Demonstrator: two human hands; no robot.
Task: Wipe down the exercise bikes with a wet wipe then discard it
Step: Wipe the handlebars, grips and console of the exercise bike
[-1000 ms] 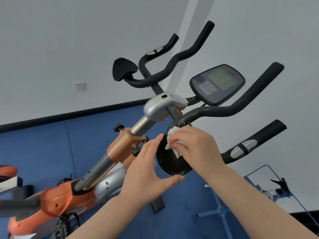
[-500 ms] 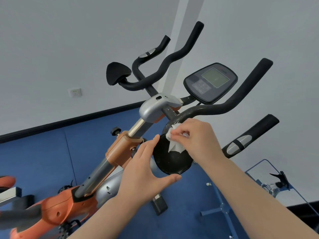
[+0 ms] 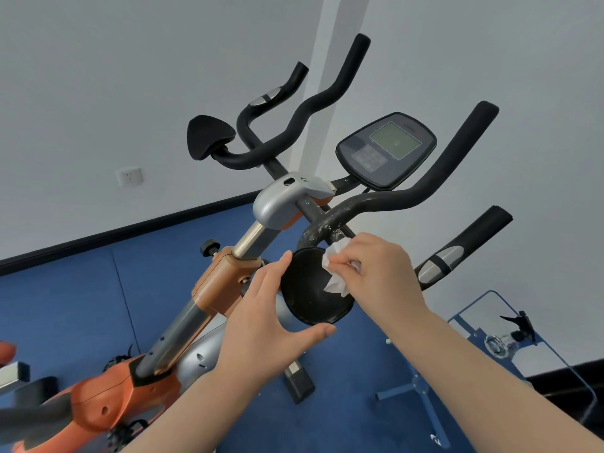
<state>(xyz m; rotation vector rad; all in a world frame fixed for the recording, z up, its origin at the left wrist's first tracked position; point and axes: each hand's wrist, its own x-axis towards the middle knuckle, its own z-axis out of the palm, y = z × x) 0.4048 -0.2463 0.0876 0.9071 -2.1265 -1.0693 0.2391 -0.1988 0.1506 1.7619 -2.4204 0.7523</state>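
The bike (image 3: 228,282) leans across the room, orange and silver in the frame, with black foam handlebars (image 3: 425,191) curling up toward a white wall (image 3: 98,76). A dark console (image 3: 385,150) with a greenish screen sits tilted between the bars. The near bar is scuffed, with pale flecks where it bends down by the stem.

Low on that near side is a round black pad (image 3: 307,289), glossy and slightly dished. The right hand (image 3: 382,273) is bunched around a wipe (image 3: 336,273), fingers pinched shut on it, pressing it against the upper right part of the pad. The wipe is white, crumpled and folded on itself, with one flap poking out above the fingers and another hanging below them onto the black surface.

The left hand (image 3: 264,318) is spread open, holding nothing closed in it: the fingers lie along the pad's left edge and the thumb reaches under its lower rim, so the pad sits cradled in the gap between them.

A second black pad (image 3: 209,140) stands on the far bar. The floor (image 3: 65,289) is blue, with a blue metal stand (image 3: 421,397) on the right and a socket (image 3: 129,176) on the wall.
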